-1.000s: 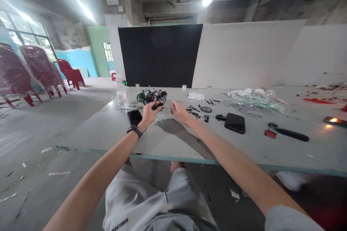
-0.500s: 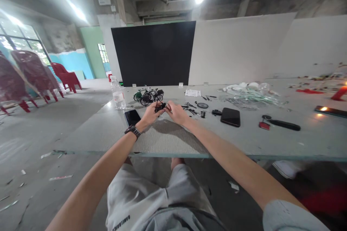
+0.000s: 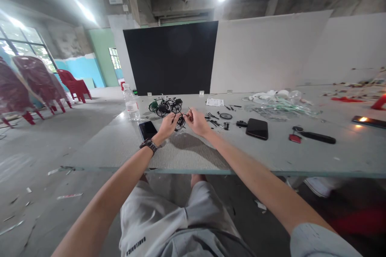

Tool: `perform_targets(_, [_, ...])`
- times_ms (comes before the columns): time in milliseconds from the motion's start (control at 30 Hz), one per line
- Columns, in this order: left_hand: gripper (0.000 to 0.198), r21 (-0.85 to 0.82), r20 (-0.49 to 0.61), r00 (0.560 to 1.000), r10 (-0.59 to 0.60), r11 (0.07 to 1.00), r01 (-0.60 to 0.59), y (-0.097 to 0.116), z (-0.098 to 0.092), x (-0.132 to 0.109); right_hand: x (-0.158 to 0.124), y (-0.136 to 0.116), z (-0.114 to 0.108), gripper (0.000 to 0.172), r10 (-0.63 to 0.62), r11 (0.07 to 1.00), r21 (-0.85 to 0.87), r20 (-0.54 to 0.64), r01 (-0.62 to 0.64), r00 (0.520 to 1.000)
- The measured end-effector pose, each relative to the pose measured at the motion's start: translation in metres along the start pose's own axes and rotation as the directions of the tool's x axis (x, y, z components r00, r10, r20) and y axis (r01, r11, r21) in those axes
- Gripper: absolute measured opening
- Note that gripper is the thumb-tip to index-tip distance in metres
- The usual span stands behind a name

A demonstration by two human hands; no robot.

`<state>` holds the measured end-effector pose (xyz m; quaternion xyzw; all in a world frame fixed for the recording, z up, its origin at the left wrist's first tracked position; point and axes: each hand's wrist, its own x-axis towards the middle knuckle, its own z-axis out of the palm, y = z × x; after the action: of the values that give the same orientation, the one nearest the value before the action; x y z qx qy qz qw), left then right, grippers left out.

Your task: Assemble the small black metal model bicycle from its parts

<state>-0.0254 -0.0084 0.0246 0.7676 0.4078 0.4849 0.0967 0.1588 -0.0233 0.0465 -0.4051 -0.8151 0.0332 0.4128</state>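
Low over the table, my left hand (image 3: pixel 167 127) has its fingers closed on a small black model bicycle (image 3: pixel 180 124), whose spoked wheel shows below the fingertips. My right hand (image 3: pixel 196 123) pinches at the upper right of this model, its fingertips close to those of the left. What the right fingers pinch is too small to make out. Just behind the hands stand finished-looking model bicycles (image 3: pixel 163 107), black with some green. Loose black parts (image 3: pixel 214 122) and a spoked wheel (image 3: pixel 226 116) lie to the right of my right hand.
A phone (image 3: pixel 147 129) and a water bottle (image 3: pixel 130 104) are on the left. A printed sheet (image 3: pixel 215 102) lies farther back. To the right are a black flat device (image 3: pixel 257 128), a black-handled tool (image 3: pixel 318 138) and clear plastic bags (image 3: pixel 280 102). A black panel (image 3: pixel 170 58) stands behind.
The model bicycle has turned in my fingers, and its wheel now shows below them. My right hand has risen slightly and shifted at the model. The camera view has moved a little.
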Motion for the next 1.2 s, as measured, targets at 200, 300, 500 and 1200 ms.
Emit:
perform_targets(200, [0.043, -0.085, -0.018, 0.998, -0.066, 0.994, 0.064, 0.002, 0.000, 0.001, -0.001, 0.003, -0.001, 0.026, 0.021, 0.970, -0.243, -0.007, -0.022, 1.000])
perform_targets(300, [0.045, -0.136, -0.025, 0.996, -0.081, 0.988, 0.077, 0.001, 0.001, 0.000, -0.003, 0.004, 0.002, 0.031, 0.067, 0.959, -0.278, 0.052, -0.050, 0.996])
perform_targets(500, [0.043, -0.115, -0.031, 0.995, -0.093, 0.989, 0.088, -0.003, 0.003, 0.001, -0.005, -0.005, 0.009, 0.030, 0.003, 0.970, -0.237, 0.190, 0.043, 0.982])
perform_targets(1200, [0.040, -0.028, -0.045, 0.999, 0.011, 1.000, -0.012, -0.001, 0.006, 0.000, 0.001, -0.007, 0.009, 0.032, 0.104, 0.949, -0.297, -0.016, -0.104, 0.994])
